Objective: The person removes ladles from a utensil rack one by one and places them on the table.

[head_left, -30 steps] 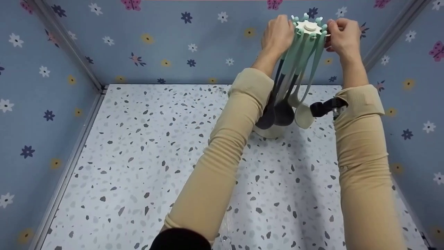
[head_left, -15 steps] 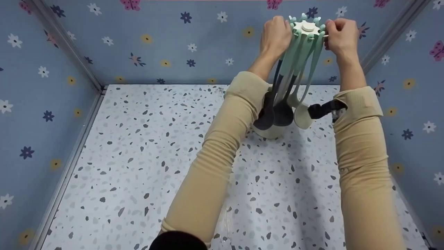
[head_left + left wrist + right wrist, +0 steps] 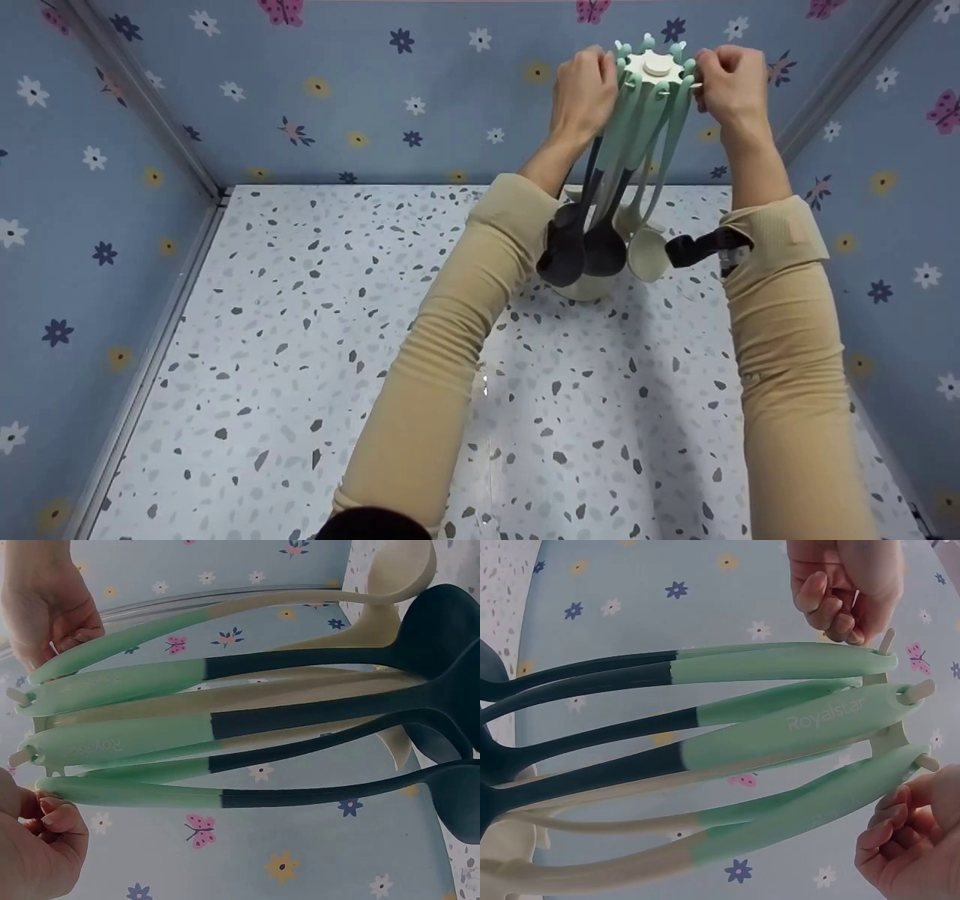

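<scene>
Several utensils: mint-handled, hung around rack; dark and cream heads are shown.
Rack position: stood on speckled tabletop, near flowered wall.
Left hand: rack's top edge is gripped, dark-headed side; hook or handle end, cannot be told.
Right hand: opposite edge is gripped, cream-headed side; exact hold is hidden.

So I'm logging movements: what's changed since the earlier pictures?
The left hand, right hand and utensil rack top shifted slightly left and down in the head view, the hanging utensils with them. Neither hand visibly let go; the rack base stayed almost put.
</scene>
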A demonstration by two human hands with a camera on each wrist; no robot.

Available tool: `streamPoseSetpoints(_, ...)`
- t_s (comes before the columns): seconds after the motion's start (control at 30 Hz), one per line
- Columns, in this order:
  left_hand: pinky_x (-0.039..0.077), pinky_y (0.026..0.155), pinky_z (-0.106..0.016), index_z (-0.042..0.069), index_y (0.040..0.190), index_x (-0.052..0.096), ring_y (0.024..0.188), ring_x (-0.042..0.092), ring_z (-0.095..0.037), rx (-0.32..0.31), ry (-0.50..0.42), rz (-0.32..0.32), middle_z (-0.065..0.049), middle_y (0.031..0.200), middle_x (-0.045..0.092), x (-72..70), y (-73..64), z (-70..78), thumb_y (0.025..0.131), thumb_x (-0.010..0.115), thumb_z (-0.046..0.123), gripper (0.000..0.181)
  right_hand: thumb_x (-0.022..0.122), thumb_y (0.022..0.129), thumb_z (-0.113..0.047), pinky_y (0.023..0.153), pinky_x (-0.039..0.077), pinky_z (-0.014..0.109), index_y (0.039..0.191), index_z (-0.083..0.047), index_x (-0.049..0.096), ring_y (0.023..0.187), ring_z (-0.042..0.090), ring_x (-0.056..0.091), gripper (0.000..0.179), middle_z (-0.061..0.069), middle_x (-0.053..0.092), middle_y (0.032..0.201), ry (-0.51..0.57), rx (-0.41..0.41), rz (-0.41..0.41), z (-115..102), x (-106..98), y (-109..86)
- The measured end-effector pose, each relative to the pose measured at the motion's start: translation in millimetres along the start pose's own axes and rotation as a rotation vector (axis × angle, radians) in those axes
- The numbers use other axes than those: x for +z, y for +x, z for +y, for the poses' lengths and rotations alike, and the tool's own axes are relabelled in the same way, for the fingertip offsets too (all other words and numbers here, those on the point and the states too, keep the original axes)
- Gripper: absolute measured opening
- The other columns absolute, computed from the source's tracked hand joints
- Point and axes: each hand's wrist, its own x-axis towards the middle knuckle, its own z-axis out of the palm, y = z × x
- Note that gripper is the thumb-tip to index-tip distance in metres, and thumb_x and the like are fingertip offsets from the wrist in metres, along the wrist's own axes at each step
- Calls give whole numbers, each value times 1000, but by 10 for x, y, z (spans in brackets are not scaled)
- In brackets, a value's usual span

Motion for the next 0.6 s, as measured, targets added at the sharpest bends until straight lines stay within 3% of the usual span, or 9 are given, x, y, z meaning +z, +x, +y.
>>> streamPoseSetpoints(0.23,28,51,-16,13,66,38,53,33,-4,38,-91,52,3,60,36,-11,-66,-49,95,39,10,29,47,92,-14,43,35,15,60,-7,50,48,9,40,32,2,45,61,83,-21,0,6,45,-26)
streamPoseSetpoints(0.6,28,50,-18,12,64,38,51,33,-6,26,-81,64,2,58,35,-105,-93,-62,95,38,11,31,47,91,-12,41,31,15,59,-8,48,47,8,38,33,0,45,57,107,-62,0,-18,133,-72)
